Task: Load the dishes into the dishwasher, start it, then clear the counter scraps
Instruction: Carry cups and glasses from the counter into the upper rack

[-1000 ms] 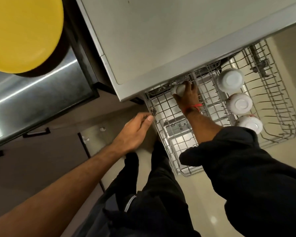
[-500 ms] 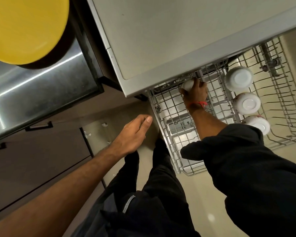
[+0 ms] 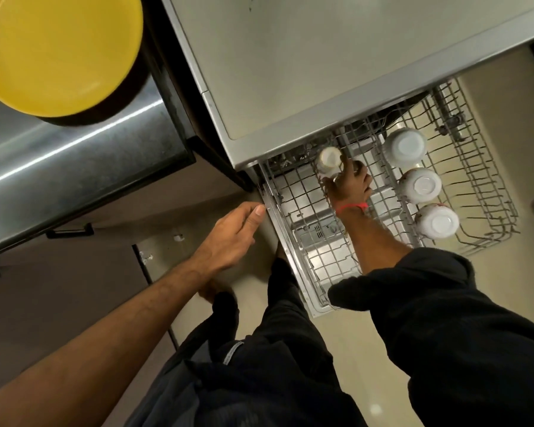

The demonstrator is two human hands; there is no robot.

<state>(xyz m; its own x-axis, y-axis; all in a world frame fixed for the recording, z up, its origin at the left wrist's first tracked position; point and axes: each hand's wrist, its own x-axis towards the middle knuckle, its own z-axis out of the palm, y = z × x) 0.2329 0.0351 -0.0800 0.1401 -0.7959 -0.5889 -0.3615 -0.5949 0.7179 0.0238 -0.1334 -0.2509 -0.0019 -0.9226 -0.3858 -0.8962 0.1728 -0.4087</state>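
Observation:
The dishwasher's wire rack (image 3: 302, 241) is pulled out below the grey counter top (image 3: 321, 63). Three white bowls stand upside down along its right side: one at the back (image 3: 406, 146), one in the middle (image 3: 421, 184) and one at the front (image 3: 438, 221). My right hand (image 3: 350, 183) reaches into the rack's back left part, fingers closed around a small white cup (image 3: 330, 160) set upside down there. My left hand (image 3: 232, 238) is flat and empty, its thumb tip touching the rack's left rim.
A yellow plate (image 3: 59, 50) lies on the steel counter (image 3: 68, 167) at the upper left. Brown cabinet fronts with dark handles (image 3: 70, 231) sit below it. My dark-trousered legs stand left of the rack on the beige floor (image 3: 352, 365).
My left hand has moved up to touch the rack's left rim. My right hand stays on the white cup, now slid lower on it so more of the cup shows.

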